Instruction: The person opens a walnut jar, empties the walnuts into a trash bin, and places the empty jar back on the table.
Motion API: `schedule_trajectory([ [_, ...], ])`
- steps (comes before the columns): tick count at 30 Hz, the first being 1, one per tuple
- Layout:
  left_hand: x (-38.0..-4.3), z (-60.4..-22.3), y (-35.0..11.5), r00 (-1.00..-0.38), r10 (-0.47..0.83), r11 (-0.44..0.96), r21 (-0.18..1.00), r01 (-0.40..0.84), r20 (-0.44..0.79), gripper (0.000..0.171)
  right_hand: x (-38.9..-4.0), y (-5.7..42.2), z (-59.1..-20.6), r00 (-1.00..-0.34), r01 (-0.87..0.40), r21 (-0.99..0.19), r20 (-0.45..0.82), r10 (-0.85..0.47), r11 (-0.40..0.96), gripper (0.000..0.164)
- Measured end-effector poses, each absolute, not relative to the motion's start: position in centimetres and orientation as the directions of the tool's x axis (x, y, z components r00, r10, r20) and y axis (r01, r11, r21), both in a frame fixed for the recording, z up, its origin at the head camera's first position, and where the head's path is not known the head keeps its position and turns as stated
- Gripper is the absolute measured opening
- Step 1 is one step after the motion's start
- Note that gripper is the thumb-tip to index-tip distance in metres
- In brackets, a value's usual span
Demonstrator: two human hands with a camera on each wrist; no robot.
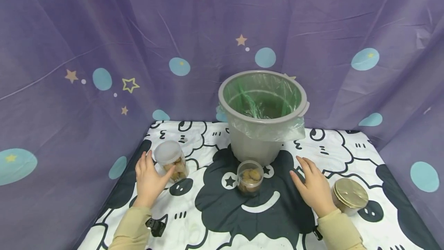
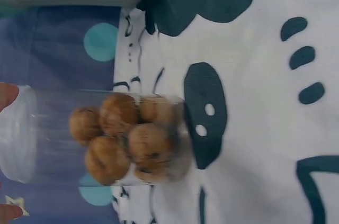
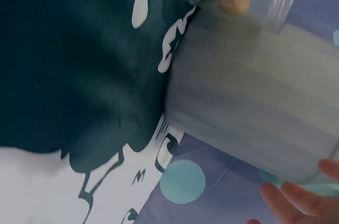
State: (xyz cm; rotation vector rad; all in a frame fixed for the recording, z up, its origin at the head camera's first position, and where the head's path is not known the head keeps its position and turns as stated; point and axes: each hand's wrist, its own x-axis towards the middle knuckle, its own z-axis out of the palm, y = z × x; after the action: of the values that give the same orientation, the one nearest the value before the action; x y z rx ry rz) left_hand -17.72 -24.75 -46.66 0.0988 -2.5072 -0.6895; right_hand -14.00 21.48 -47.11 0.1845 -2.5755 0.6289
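Note:
A clear jar with a pale lid (image 1: 169, 151) stands upright at the left, with several walnuts (image 2: 149, 143) in its lower part. My left hand (image 1: 150, 180) is spread beside this jar, fingers on its left and thumb towards its front; whether the skin touches it I cannot tell. Fingertips (image 2: 7, 96) show near the lid in the left wrist view. My right hand (image 1: 313, 188) is held with fingers extended and nothing in them, between the bin (image 1: 256, 147) and a gold-lidded jar (image 1: 350, 194). Another clear jar, lidless (image 1: 250, 176), holds walnuts in the middle, in front of the bin.
The grey bin has a transparent liner bag (image 1: 291, 131) folded over its rim, and stands at the back centre. A black-and-white cartoon cloth (image 1: 258, 223) covers the table. Behind it hangs a purple curtain (image 1: 208, 18) with stars and blue dots.

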Motion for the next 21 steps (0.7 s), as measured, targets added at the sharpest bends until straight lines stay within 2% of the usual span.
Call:
schedule_trajectory([
  [6, -18.1, -48.3, -25.3, -0.871, -0.246, 0.812, 0.581, 0.055, 0.426, 0.099, -14.0, 20.4, -47.9, -0.888, -0.258, -0.417, 0.458, -0.043, 0.871, 0.050],
  [15, -19.3, -50.7, -25.8, -0.925, -0.327, 0.709, 0.697, -0.104, 0.195, 0.109, -14.2, 18.0, -48.5, -0.877, -0.348, -0.410, 0.460, -0.139, 0.843, 0.052],
  [21, -19.9, -52.1, -25.6, -0.946, -0.310, 0.670, 0.727, -0.148, 0.093, 0.112, -14.1, 16.4, -48.6, -0.866, -0.399, -0.404, 0.462, -0.193, 0.823, 0.052],
])
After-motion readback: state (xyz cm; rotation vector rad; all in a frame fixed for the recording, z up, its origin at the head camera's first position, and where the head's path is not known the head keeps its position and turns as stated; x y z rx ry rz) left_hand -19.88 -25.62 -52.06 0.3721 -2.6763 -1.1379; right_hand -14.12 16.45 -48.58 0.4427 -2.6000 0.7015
